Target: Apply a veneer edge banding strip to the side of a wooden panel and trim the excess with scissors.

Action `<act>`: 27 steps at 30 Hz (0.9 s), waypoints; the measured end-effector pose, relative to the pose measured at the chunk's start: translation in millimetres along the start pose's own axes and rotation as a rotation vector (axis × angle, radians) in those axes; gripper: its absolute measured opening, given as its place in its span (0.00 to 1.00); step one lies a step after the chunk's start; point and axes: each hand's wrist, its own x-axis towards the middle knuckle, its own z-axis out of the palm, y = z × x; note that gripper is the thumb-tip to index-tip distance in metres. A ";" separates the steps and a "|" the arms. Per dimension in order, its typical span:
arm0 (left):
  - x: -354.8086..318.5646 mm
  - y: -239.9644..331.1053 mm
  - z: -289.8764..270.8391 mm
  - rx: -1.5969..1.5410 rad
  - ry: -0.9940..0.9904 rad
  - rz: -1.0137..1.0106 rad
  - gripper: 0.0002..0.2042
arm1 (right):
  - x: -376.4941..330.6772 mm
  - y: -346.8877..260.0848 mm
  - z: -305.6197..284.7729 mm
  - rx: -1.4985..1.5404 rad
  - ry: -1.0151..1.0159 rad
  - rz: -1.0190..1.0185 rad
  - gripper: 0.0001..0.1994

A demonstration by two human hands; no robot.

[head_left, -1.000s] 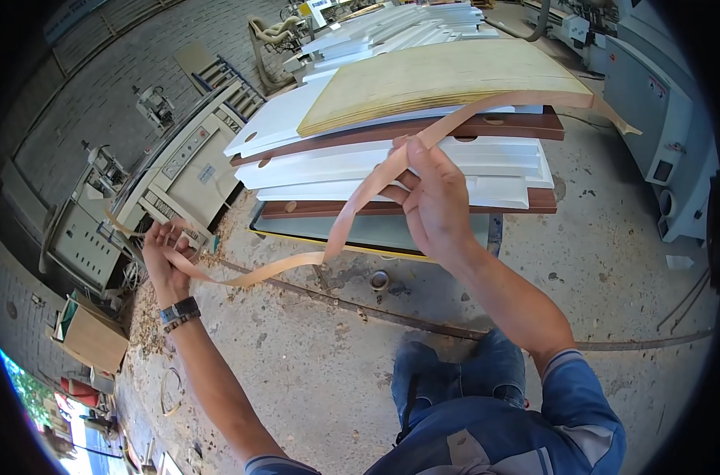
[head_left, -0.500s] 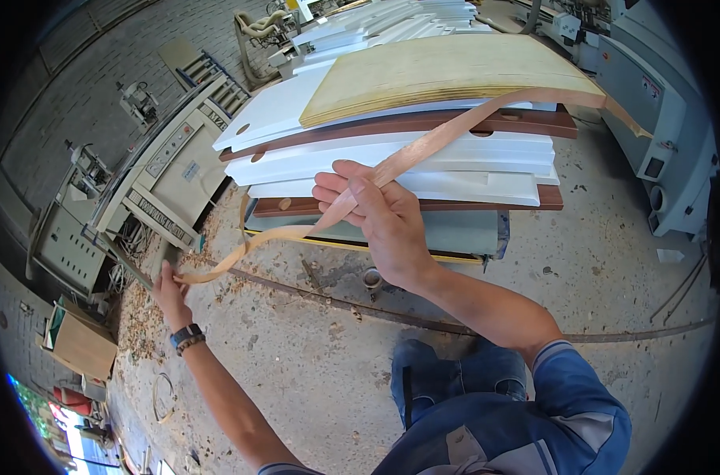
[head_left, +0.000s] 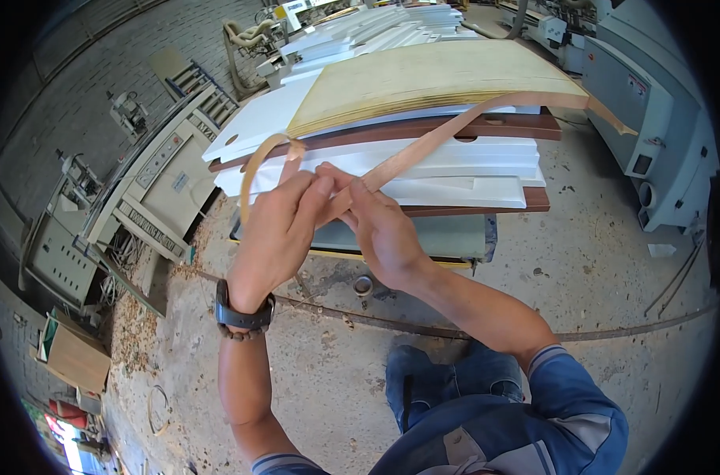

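A long, thin wood-veneer strip [head_left: 425,143] runs from the right end of a pale plywood board [head_left: 423,75] down to my two hands. My right hand [head_left: 382,229] pinches it between thumb and fingers. Close beside it, my left hand [head_left: 279,226] is closed on the strip too, its fingertips almost touching the right ones. Past the left hand, the strip's other end curls up and over in a loop. Under the board lie white panels [head_left: 455,162] and reddish-brown panels [head_left: 526,125], stacked in front of me.
The stack rests on a grey-green cart [head_left: 431,235]. A beige machine [head_left: 166,158] stands at left and a grey cabinet machine [head_left: 653,111] at right. Wood shavings [head_left: 138,340] litter the floor near a cardboard box [head_left: 76,352]. A small round cup [head_left: 363,285] sits near the cart.
My left hand has come up from the lower left to beside my right hand, bringing the strip's loose end into a raised loop. The right hand's fingers have closed more on the strip.
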 end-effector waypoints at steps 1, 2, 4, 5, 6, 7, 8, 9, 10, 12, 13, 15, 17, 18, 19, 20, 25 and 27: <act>-3.8 -7.0 8.5 -0.238 0.015 0.050 0.13 | 0.7 -1.1 -0.1 -0.017 -0.058 0.009 0.26; -5.5 -14.5 11.0 -0.379 -0.048 -0.039 0.12 | 3.7 0.6 -6.4 0.002 -0.103 0.065 0.26; 0.8 -17.8 6.4 -0.453 -0.112 -0.165 0.10 | 6.2 -4.8 -5.0 -0.012 -0.070 0.033 0.26; 4.2 -21.4 3.6 -0.422 -0.090 -0.151 0.09 | 8.3 -4.1 -1.2 -0.045 0.017 0.036 0.27; 8.4 -25.0 1.4 -0.391 -0.069 -0.136 0.09 | 6.0 -11.6 -3.9 -0.051 0.029 0.027 0.27; 16.1 -27.1 -1.5 -0.265 -0.032 -0.077 0.09 | 1.4 -23.8 -8.4 -0.284 -0.005 0.174 0.27; 22.6 -28.6 -7.2 -0.156 0.012 -0.014 0.09 | -3.8 -33.0 -12.3 -0.512 -0.043 0.326 0.27; 30.8 -30.8 -10.6 -0.053 0.055 0.053 0.09 | -9.8 -36.1 -20.3 -0.515 -0.064 0.247 0.24; 38.5 -34.0 -11.8 -0.030 0.099 0.027 0.09 | -18.6 -52.4 -32.6 -0.815 -0.080 0.023 0.21; 49.0 -37.7 -18.1 0.132 0.143 0.109 0.10 | -11.0 -90.1 -58.0 -1.357 -0.081 -0.819 0.14; 48.4 -49.7 -21.5 0.138 0.176 0.156 0.10 | 1.5 -119.8 -66.8 -1.604 -0.117 -1.157 0.16; 49.1 -56.2 -19.2 0.161 0.203 0.191 0.10 | 10.1 -167.7 -68.5 -1.993 -0.051 -1.182 0.17; 54.1 -56.0 -15.3 0.181 0.239 0.233 0.09 | 16.5 -186.6 -94.9 -2.075 -0.051 -1.031 0.20; 55.5 -53.7 -13.3 0.199 0.253 0.253 0.09 | 18.6 -193.9 -102.8 -2.140 -0.092 -1.091 0.21; 56.0 -52.3 -11.7 0.218 0.268 0.271 0.08 | 17.9 -197.4 -109.3 -2.139 -0.102 -1.096 0.21; 56.9 -52.3 -10.0 0.216 0.273 0.270 0.08 | 16.8 -200.2 -113.4 -2.139 -0.120 -1.091 0.20; 63.3 -57.8 -5.6 0.247 0.296 0.229 0.07 | 22.5 -206.4 -118.7 -2.140 -0.226 -1.191 0.13; 66.6 -60.3 -3.8 0.237 0.295 0.213 0.07 | 23.5 -207.8 -121.4 -2.145 -0.232 -1.199 0.13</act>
